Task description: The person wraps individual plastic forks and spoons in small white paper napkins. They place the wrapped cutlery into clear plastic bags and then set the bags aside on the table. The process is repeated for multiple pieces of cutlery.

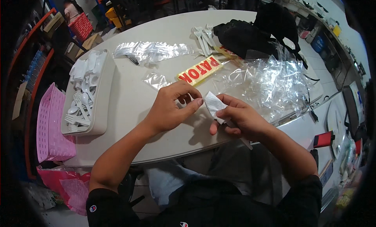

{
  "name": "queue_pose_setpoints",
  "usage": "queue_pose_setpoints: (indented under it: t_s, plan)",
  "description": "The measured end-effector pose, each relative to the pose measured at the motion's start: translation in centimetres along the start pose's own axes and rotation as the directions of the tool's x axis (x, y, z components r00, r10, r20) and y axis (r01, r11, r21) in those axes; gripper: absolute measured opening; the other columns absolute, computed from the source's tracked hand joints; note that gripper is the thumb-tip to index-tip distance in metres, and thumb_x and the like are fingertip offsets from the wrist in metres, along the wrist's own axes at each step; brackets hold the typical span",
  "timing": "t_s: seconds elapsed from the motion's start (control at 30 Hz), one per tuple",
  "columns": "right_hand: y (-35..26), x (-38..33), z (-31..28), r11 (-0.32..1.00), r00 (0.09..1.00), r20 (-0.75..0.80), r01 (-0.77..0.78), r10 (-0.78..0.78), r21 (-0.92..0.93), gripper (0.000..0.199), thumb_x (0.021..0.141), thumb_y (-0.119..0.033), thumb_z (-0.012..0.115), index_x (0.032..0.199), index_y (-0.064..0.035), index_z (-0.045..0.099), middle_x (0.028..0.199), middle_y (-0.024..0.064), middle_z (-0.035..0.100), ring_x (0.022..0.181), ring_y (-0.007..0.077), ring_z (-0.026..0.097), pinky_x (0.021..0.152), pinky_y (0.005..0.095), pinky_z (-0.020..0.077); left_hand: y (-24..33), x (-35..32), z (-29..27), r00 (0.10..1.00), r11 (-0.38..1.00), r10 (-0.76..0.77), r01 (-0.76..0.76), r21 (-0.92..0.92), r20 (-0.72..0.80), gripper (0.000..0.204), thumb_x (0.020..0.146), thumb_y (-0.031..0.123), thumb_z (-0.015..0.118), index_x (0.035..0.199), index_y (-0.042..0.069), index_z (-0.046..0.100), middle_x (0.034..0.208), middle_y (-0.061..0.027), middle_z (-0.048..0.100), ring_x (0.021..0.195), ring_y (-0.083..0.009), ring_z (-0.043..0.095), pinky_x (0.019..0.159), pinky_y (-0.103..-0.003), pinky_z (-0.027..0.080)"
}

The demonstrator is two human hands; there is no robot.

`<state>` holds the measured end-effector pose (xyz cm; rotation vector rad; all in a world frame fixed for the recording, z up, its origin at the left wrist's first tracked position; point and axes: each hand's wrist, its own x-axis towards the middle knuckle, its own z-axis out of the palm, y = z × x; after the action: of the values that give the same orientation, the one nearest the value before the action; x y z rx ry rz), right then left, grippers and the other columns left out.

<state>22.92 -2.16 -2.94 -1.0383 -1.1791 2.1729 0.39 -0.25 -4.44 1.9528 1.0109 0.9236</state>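
A folded white paper napkin (214, 104) is held over the table's near half. My right hand (244, 119) grips it between thumb and fingers, with the other fingers curled below. A thin pale strip, perhaps a plastic handle, pokes out beneath that hand; most of it is hidden. My left hand (172, 107) is closed in a pinch, thumb and index fingertips at the napkin's left edge. Just beyond the hands lies a yellow packet with red lettering (199, 71). A small clear plastic bag (156, 81) lies behind my left hand.
At left stands a cream bin (105, 93) of white plastic forks, spoons and folded napkins, beside a pink basket (49, 125). Clear bags (156, 51) lie at the back, a crumpled heap of plastic (278, 84) at right. White forks (201, 39) lie near a black bag (248, 37).
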Motion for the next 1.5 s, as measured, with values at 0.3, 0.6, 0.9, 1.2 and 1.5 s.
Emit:
queue_pose_setpoints:
  t_s: [0.3, 0.6, 0.9, 1.2, 1.5]
  plan:
    - [0.3, 0.1, 0.0, 0.998, 1.000, 0.005, -0.013, 0.014, -0.060, 0.037, 0.090, -0.010, 0.042, 0.127, -0.0068, 0.038, 0.079, 0.0120, 0.067, 0.041, 0.0054, 0.037, 0.040, 0.0185, 0.0325, 0.0, -0.1, 0.2, 0.965, 0.956, -0.259, 0.263, -0.128, 0.053, 0.011, 0.087, 0.010, 0.064, 0.092, 0.001, 0.060, 0.082, 0.0004, 0.059, 0.075, -0.0052, 0.053, 0.069, -0.021, 0.044]
    - [0.4, 0.3, -0.1, 1.000, 1.000, -0.001, 0.006, -0.006, 0.003, 0.034, 0.090, -0.009, 0.041, 0.124, -0.0074, 0.039, 0.079, 0.0139, 0.066, 0.040, 0.0058, 0.037, 0.039, 0.0185, 0.0327, -0.2, 0.2, -0.6, 0.956, 0.945, -0.291, 0.295, -0.140, 0.045, 0.016, 0.090, 0.018, 0.061, 0.090, 0.003, 0.060, 0.082, 0.0001, 0.058, 0.074, -0.0043, 0.052, 0.067, -0.021, 0.043]
    - [0.4, 0.3, 0.4, 1.000, 0.998, -0.060, -0.006, 0.007, 0.028, 0.036, 0.090, -0.008, 0.042, 0.126, -0.0098, 0.040, 0.079, 0.0173, 0.065, 0.037, 0.0063, 0.032, 0.038, 0.0171, 0.0301, 0.2, 0.3, 0.1, 0.947, 0.873, -0.294, 0.322, -0.366, 0.132, 0.033, 0.083, 0.009, 0.070, 0.109, 0.004, 0.049, 0.088, -0.0047, 0.061, 0.083, -0.0092, 0.058, 0.077, -0.024, 0.047]
    - [0.5, 0.4, 0.3, 0.999, 0.999, -0.038, -0.006, 0.007, 0.033, 0.036, 0.090, -0.007, 0.041, 0.126, -0.0096, 0.040, 0.081, 0.0187, 0.065, 0.038, 0.0063, 0.033, 0.039, 0.0171, 0.0304, -0.5, 0.4, 0.0, 0.935, 0.840, -0.304, 0.353, -0.411, 0.182, 0.036, 0.081, 0.004, 0.070, 0.110, 0.005, 0.050, 0.090, -0.0067, 0.062, 0.086, -0.0127, 0.061, 0.080, -0.025, 0.049]
    - [0.4, 0.5, 0.2, 0.999, 0.999, -0.027, -0.025, 0.026, 0.040, 0.037, 0.090, -0.007, 0.041, 0.126, -0.0105, 0.040, 0.080, 0.0191, 0.065, 0.037, 0.0066, 0.032, 0.038, 0.0173, 0.0308, 0.0, 0.2, 1.0, 0.974, 0.903, -0.186, 0.222, -0.369, 0.132, 0.041, 0.078, 0.003, 0.070, 0.114, 0.005, 0.050, 0.091, -0.0049, 0.060, 0.085, -0.0123, 0.059, 0.080, -0.025, 0.048]
